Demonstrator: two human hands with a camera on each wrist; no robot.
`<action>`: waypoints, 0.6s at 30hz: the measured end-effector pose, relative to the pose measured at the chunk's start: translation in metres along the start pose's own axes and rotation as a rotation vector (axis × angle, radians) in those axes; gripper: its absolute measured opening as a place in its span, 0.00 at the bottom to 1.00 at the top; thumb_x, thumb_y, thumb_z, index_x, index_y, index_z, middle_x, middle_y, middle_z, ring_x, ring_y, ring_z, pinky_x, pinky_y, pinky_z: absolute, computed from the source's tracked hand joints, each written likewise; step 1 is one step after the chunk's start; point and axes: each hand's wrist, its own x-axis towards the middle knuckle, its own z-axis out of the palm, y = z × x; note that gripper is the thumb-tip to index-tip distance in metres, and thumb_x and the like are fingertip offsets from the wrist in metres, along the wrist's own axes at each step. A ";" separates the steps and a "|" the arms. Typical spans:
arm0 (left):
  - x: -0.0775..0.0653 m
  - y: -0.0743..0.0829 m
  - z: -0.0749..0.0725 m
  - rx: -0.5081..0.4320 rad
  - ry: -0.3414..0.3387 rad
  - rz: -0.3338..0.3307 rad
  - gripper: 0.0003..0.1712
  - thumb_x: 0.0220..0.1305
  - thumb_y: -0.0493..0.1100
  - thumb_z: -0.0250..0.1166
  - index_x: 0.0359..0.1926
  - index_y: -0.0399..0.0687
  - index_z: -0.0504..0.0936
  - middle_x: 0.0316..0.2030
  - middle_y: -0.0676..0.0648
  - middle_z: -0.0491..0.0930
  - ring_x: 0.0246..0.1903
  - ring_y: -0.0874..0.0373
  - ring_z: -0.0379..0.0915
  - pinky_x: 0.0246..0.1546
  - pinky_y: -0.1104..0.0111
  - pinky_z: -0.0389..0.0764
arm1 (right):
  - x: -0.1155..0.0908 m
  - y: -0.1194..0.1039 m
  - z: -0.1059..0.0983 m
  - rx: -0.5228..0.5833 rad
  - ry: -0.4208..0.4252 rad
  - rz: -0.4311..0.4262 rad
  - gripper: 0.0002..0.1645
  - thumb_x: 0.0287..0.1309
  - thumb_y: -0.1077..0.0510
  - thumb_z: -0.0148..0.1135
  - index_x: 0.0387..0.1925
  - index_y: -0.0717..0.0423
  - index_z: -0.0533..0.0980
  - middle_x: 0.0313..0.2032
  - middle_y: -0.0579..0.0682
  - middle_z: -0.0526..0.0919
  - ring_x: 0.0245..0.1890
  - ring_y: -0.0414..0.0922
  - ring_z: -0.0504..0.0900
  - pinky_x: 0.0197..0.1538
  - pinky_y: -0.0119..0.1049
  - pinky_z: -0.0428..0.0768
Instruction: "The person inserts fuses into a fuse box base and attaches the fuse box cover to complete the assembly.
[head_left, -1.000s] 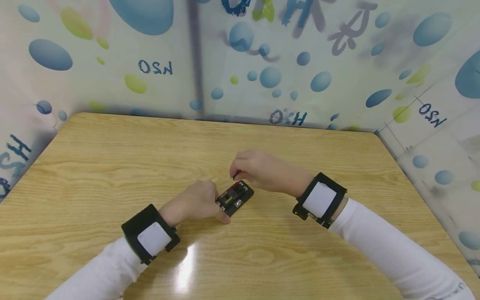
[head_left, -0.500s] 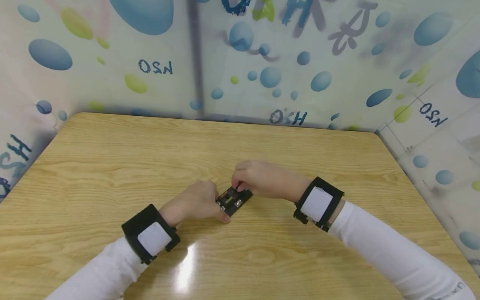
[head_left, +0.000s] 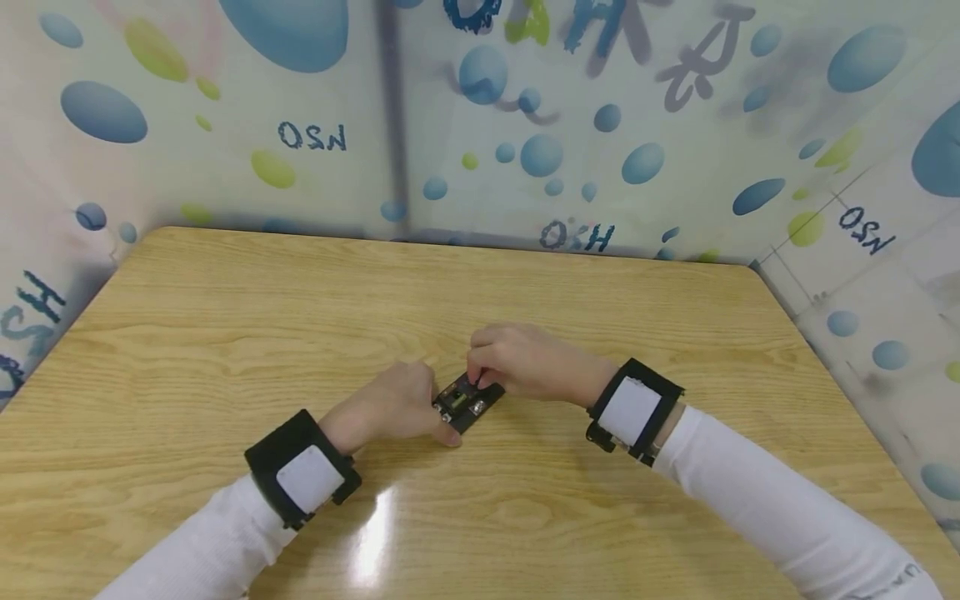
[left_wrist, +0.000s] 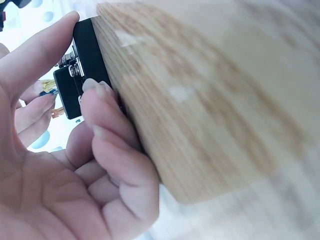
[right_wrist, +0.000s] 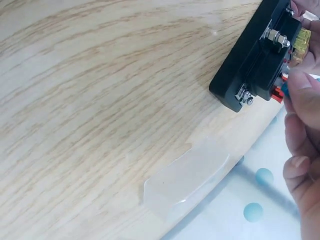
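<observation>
A black fuse block (head_left: 468, 414) with metal terminal screws lies on the wooden table, slanted between both hands. My left hand (head_left: 390, 402) grips its near-left end, thumb on one long side and fingers on the other. Above the block's far end, my right hand (head_left: 517, 360) pinches a small blue blade fuse (right_wrist: 285, 90) between thumb and finger, close over the slots. Beside that sits a red blade fuse (right_wrist: 277, 94), and a yellow blade fuse (right_wrist: 302, 41) stands farther along in the right wrist view. The fingertips partly hide the blue fuse.
The wooden table (head_left: 225, 333) reaches back to a wall (head_left: 420, 100) printed with blue and green dots. A clear film patch (right_wrist: 187, 172) lies near the table edge in the right wrist view. Each wrist wears a black strap.
My right hand has come down and toward me, from above the block's far end onto its slots, with the small fuse in its fingertips. The left hand and the block stay in place.
</observation>
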 end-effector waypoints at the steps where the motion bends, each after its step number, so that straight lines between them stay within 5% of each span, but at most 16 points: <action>1: 0.000 0.000 0.000 -0.004 0.000 -0.003 0.23 0.38 0.52 0.80 0.24 0.43 0.77 0.19 0.49 0.77 0.18 0.59 0.67 0.20 0.72 0.66 | 0.000 0.001 0.000 0.000 0.000 0.002 0.05 0.56 0.65 0.69 0.31 0.50 0.82 0.34 0.44 0.81 0.37 0.38 0.81 0.44 0.34 0.82; 18: -0.001 -0.001 0.001 -0.011 0.009 -0.008 0.23 0.38 0.51 0.80 0.24 0.43 0.77 0.19 0.50 0.77 0.18 0.59 0.67 0.19 0.71 0.65 | -0.006 -0.004 0.006 -0.205 0.071 -0.080 0.07 0.55 0.63 0.70 0.32 0.49 0.80 0.32 0.42 0.82 0.37 0.40 0.82 0.45 0.36 0.81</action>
